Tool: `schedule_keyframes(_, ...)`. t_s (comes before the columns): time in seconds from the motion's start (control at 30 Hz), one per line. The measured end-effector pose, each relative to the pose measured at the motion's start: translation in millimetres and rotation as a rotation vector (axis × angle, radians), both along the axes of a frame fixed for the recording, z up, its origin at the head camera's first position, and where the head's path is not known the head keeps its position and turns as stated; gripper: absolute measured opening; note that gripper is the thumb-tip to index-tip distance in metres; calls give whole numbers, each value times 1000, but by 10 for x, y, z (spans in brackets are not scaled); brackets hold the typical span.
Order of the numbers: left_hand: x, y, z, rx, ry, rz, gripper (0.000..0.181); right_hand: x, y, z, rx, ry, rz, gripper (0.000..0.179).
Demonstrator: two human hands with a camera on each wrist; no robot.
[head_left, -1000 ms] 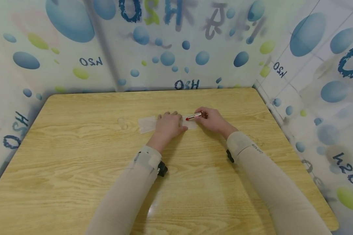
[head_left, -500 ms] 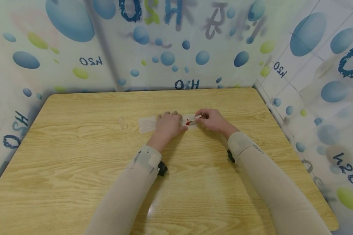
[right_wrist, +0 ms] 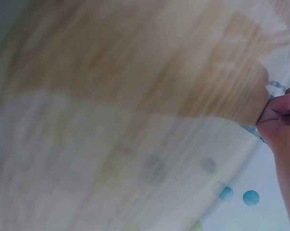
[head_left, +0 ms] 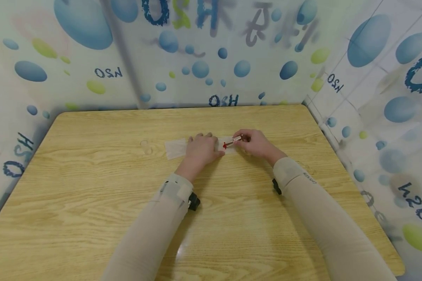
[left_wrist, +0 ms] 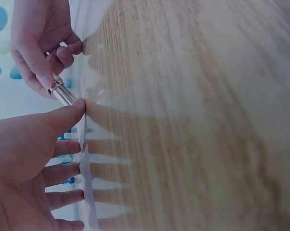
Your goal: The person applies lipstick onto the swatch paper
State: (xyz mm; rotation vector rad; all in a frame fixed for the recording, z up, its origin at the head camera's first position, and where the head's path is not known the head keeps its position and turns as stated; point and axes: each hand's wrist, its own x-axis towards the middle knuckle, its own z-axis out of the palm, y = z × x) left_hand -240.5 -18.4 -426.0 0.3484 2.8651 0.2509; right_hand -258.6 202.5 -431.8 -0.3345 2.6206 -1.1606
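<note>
1. The lipstick [head_left: 235, 140], a slim metallic tube with a red tip, is just right of centre in the head view, slanting from the right hand [head_left: 256, 142] down toward the lower left of the frame.

2. The right hand pinches the tube between thumb and fingers, with its front part protruding; the left wrist view shows this at upper left.

3. The left hand [head_left: 202, 151], near the middle of the head view, has its fingers spread and curled round nothing. Its fingertips press on a thin white paper strip [head_left: 176, 149], the palm raised off it.

4. The paper strip shows on both sides of that hand. A small red mark [head_left: 224, 145] is on its right part, at the lipstick's tip; at this size I cannot tell whether the tip is touching the paper now.

5. The likeliest trouble, I judge, is the strip creasing or sliding: it looks flimsy, and a hard sideways stroke would pull on an end that no fingertip visibly holds.

6. The red tip could smear or break, from leaning too hard at this low slant.

7. The left thumb lies near the tip, so a stroke straying to the lower left might colour it.

8. Overrunning the paper's narrow width would mark the wooden table [head_left: 232, 226] beneath.
</note>
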Motion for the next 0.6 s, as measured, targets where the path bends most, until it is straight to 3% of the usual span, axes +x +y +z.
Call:
schedule_keyframes(0.33,8,5,8,-9,5,0,69,-48,10,-40,65,90,19,31)
schedule_keyframes(0.6,5,2,5,-6,-1,0,69,-31,14,-19,40,50,7,28)
